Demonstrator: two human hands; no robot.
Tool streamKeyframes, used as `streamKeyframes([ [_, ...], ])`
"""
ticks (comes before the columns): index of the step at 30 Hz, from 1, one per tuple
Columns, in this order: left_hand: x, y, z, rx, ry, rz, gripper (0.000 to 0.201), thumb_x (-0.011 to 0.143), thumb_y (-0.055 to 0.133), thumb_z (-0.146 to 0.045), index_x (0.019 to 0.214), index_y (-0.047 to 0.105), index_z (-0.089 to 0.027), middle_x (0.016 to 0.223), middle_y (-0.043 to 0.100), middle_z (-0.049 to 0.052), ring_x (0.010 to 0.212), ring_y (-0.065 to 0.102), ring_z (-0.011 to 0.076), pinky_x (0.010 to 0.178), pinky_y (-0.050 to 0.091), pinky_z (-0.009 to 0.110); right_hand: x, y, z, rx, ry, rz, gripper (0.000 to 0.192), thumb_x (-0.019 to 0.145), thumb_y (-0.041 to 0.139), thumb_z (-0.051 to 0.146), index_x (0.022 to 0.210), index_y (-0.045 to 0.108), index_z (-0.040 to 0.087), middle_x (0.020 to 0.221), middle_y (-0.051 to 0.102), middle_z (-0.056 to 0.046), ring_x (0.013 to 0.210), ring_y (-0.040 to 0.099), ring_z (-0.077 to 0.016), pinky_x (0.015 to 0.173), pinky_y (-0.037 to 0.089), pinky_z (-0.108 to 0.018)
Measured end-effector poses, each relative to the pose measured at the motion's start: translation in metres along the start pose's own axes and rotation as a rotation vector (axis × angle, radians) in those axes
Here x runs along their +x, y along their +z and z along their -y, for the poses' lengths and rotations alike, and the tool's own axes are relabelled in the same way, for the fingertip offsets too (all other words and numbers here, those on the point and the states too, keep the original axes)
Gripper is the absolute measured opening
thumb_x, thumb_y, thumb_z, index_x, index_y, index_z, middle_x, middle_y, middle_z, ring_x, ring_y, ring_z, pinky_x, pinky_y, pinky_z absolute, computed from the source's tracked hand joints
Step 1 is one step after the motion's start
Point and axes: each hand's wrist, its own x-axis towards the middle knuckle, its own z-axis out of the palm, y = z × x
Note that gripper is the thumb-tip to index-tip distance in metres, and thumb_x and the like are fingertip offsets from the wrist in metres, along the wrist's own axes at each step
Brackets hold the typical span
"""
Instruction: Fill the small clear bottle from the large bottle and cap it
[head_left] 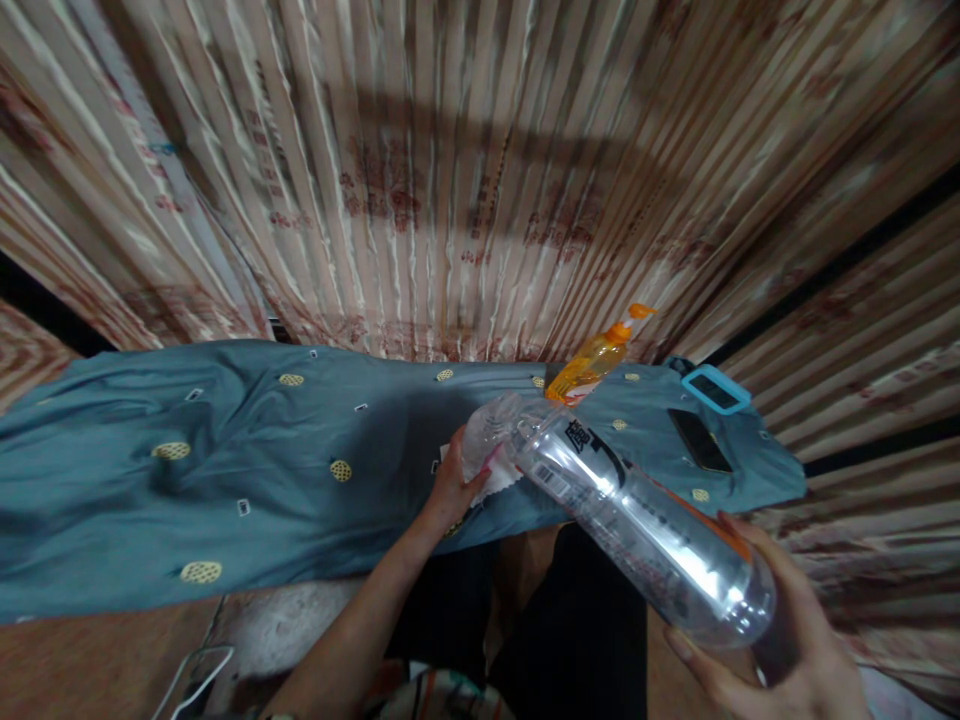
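Head view: over the near edge of the cloth (277,520), the left hand (450,490) grips clear plastic (491,432), the right hand (799,620) clasps the bottle (637,510); a light squeeze should avoid denting.

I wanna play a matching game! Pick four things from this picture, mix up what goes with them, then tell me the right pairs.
Things:
1. Big bottle
2. Pump bottle
3. Cloth
4. Curtain

Clues:
A. Blue-green, with yellow pineapples
B. Brownish, hanging in folds
C. Clear, with its bottom end in the right hand
D. Orange

Right pairs: 1-C, 2-D, 3-A, 4-B
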Motion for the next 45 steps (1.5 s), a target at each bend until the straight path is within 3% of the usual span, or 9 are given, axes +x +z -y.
streamKeyframes([
  [20,0.000,0.001,0.004,0.012,-0.032,0.008,0.079,0.081,0.076,-0.047,0.147,0.043,-0.019,0.138,0.065,0.015,0.128,0.064,0.0331,0.110,0.051,0.051,-0.001,0.002,-0.004,-0.022,0.019,-0.003,0.088,0.082,0.072,0.060,0.157,0.039,0.029,0.147,0.055,-0.008,0.131,0.057,-0.0359,0.116,0.042,-0.059],
  [23,0.000,0.000,0.003,0.010,-0.037,0.007,0.077,0.081,0.076,-0.045,0.147,0.043,-0.021,0.138,0.065,0.014,0.127,0.064,0.0321,0.109,0.051,0.050,0.000,0.002,-0.003,-0.034,-0.008,-0.010,0.087,0.083,0.072,0.058,0.157,0.041,0.026,0.147,0.056,-0.007,0.129,0.058,-0.0319,0.117,0.044,-0.050],
  [28,0.000,-0.001,0.001,0.006,-0.023,0.021,0.075,0.082,0.075,-0.044,0.145,0.043,-0.020,0.139,0.065,0.015,0.127,0.064,0.0327,0.109,0.051,0.050,0.002,0.001,-0.002,-0.015,-0.061,-0.022,0.083,0.085,0.074,0.055,0.156,0.044,0.023,0.146,0.057,-0.001,0.130,0.057,-0.0186,0.113,0.041,-0.020],
  [32,-0.001,0.000,0.005,-0.006,-0.034,0.015,0.078,0.081,0.076,-0.048,0.146,0.042,-0.020,0.139,0.064,0.015,0.129,0.063,0.0333,0.110,0.050,0.051,-0.002,0.001,-0.009,0.015,-0.044,-0.011,0.085,0.085,0.075,0.053,0.157,0.043,0.022,0.149,0.054,0.000,0.135,0.053,-0.0167,0.115,0.034,-0.015],
  [35,-0.001,0.001,0.008,-0.016,-0.025,0.014,0.081,0.081,0.075,-0.054,0.147,0.041,-0.019,0.142,0.062,0.016,0.132,0.061,0.0339,0.113,0.048,0.051,-0.007,0.004,-0.012,0.038,-0.039,-0.031,0.086,0.084,0.076,0.052,0.157,0.044,0.019,0.149,0.055,-0.003,0.137,0.052,-0.0198,0.117,0.033,-0.019],
  [41,-0.001,0.002,0.009,-0.006,-0.014,0.027,0.081,0.083,0.073,-0.055,0.148,0.040,-0.019,0.145,0.059,0.017,0.135,0.059,0.0344,0.115,0.047,0.052,-0.012,0.007,-0.004,0.064,0.096,-0.046,0.084,0.085,0.073,0.058,0.154,0.044,0.019,0.147,0.054,-0.010,0.134,0.054,-0.0329,0.116,0.044,-0.042],
  [45,-0.002,0.003,0.008,0.015,-0.005,0.019,0.078,0.083,0.074,-0.047,0.147,0.041,-0.020,0.147,0.058,0.015,0.136,0.058,0.0345,0.117,0.046,0.052,-0.012,0.004,-0.010,0.062,0.095,-0.002,0.081,0.083,0.076,0.056,0.149,0.049,0.020,0.143,0.056,-0.011,0.127,0.058,-0.0339,0.105,0.053,-0.039],
])
